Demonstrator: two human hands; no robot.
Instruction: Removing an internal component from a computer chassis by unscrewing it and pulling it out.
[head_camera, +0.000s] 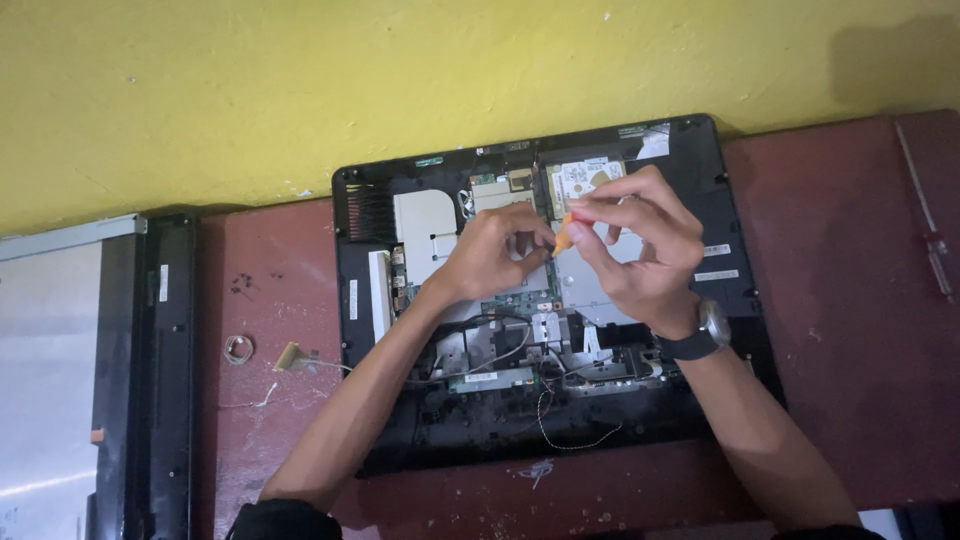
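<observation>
Small orange-handled screwdriver (563, 232) sits over the middle of the opened black computer chassis (545, 300), pinched by both hands: right hand (640, 245) grips the handle top, probably to turn it, left hand (490, 250) steadies the shaft. Beside the chassis, a long red-handled screwdriver (925, 215) lies on the reddish table (850, 350).

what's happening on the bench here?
A person has an opened laptop base on a reddish table, its boards and wiring exposed. Both hands meet over the middle: the left hand and the right hand together pinch a small orange tool above the circuit board. A detached screen panel lies to the left, a red-handled screwdriver at far right.
</observation>
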